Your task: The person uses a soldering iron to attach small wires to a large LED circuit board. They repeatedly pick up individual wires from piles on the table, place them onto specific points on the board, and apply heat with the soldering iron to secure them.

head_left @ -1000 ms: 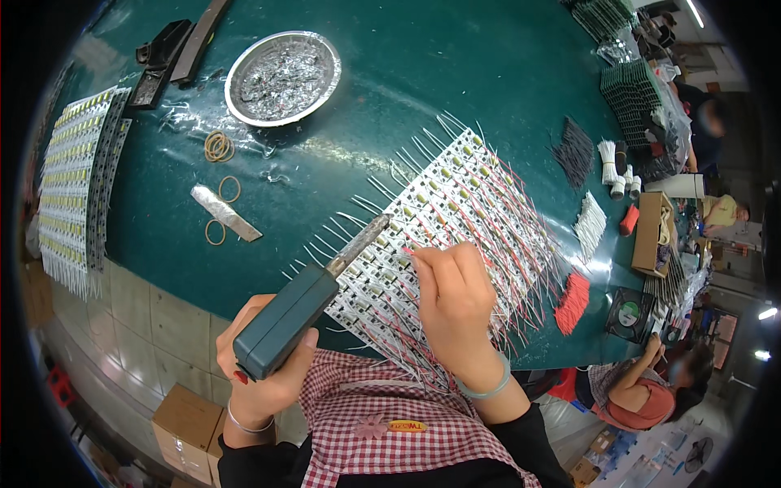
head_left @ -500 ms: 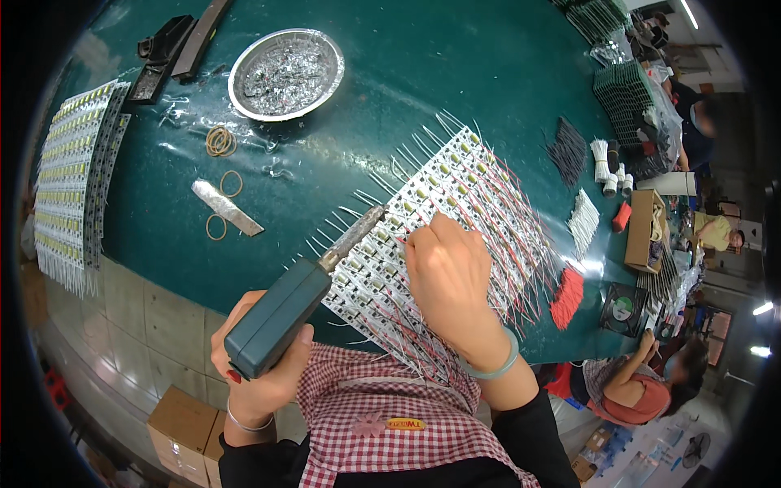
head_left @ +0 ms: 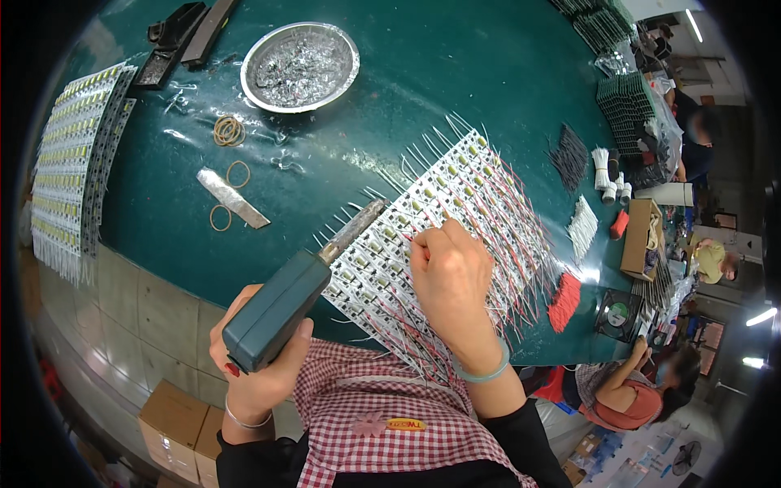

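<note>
My left hand (head_left: 264,358) is wrapped round the handle of a dark green soldering gun (head_left: 281,305). The gun's worn metal barrel (head_left: 354,232) reaches up and right, its tip over the left edge of a panel of small white circuit boards (head_left: 382,256). Yellow parts sit on the boards, white wires stick out along the far left edge, and red and white wires (head_left: 508,244) spread over the right side. Closed in a pinch, my right hand (head_left: 451,272) rests low over the panel's middle. Bits of red show near its fingertips, but what they grip is hidden.
A metal bowl of shiny scraps (head_left: 301,69) stands at the back. Rubber bands (head_left: 229,130) and a flat metal strip (head_left: 232,198) lie left, near stacked board panels (head_left: 77,163). Wire bundles in black (head_left: 569,154), white (head_left: 582,230) and red (head_left: 564,302) lie right. A co-worker (head_left: 626,390) sits beyond.
The whole view has shifted slightly. My right hand stays pinched over the panel, and the gun's tip remains near the panel's left edge, with only slight movement.
</note>
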